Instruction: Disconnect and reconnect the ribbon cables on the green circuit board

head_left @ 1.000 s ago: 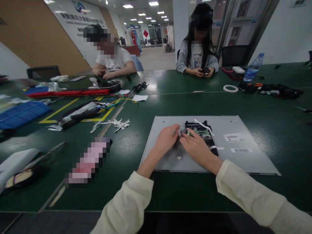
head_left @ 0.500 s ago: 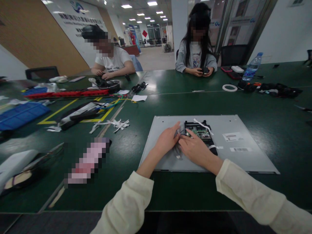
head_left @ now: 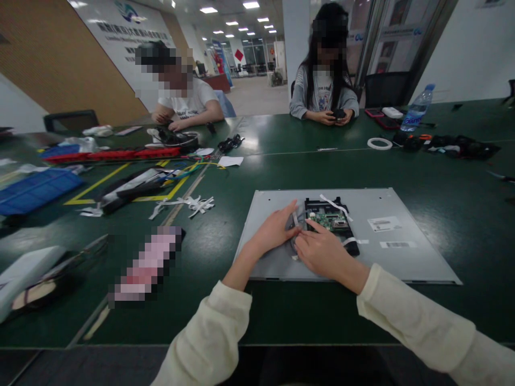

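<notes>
Since the grey cable (head_left: pixel 289 247) looks loose, perhaps, the left hand (head_left: pixel 274 230) and right hand (head_left: pixel 322 249) meet over it — whether clamped (fingertips overlap) I cannot tell — beside the circuit board (head_left: pixel 329 221), on a panel (head_left: pixel 386 265) flat, probably for steadiness, on the tabletop (head_left: pixel 213 257).

Bottle (head_left: pixel 417 110) near white ring (head_left: pixel 369 143)

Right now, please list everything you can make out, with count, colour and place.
table: 1, green, centre
panel: 1, grey, on table
board: 1, green, on panel
cable: count unclear, grey, at hands
labels: 2, white, on panel
strips: several, white, left
pixelated thing: 1, pink, left
crate: 1, blue, left
ring: 1, white, back right
bottle: 1, blue, back right
people: 2, white/grey tops, opposite
left hand, right hand: 2, cream sleeves, at cable
</notes>
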Demonstrator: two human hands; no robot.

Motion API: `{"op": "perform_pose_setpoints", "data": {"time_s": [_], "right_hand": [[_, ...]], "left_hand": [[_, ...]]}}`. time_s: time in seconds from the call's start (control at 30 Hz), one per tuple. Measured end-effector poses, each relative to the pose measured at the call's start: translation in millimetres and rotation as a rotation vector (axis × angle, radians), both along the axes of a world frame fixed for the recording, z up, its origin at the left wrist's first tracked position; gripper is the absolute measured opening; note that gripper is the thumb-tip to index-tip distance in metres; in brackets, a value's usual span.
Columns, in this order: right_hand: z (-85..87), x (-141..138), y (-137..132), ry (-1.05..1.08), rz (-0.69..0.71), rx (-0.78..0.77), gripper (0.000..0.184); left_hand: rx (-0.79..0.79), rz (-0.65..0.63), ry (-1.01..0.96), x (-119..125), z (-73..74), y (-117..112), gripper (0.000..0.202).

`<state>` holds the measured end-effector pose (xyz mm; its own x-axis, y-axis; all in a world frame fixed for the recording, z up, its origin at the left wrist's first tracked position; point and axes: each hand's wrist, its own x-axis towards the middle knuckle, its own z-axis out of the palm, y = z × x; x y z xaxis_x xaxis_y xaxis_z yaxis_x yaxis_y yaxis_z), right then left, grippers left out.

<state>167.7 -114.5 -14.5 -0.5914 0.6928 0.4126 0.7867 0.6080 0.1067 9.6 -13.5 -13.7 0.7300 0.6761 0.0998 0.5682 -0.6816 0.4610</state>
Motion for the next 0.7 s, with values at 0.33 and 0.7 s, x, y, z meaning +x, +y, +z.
{"op": "perform_pose_setpoints", "data": {"time_s": [0.33, 0.7], "right_hand": [[1.4, 0.2, -5.4, 0.098, 0.016, 0.076, 0.02], [10.8, -0.7, -9.8, 0.195, 0.426, -0.147, 0.038]], "left_hand": [[-0.074, -0.026, 0.005, -0.6, 1.6, 1.3, 0.082], [-0.522, 0.186, -0.522, -1.2, 3.1, 12.1, 0.066]]}}
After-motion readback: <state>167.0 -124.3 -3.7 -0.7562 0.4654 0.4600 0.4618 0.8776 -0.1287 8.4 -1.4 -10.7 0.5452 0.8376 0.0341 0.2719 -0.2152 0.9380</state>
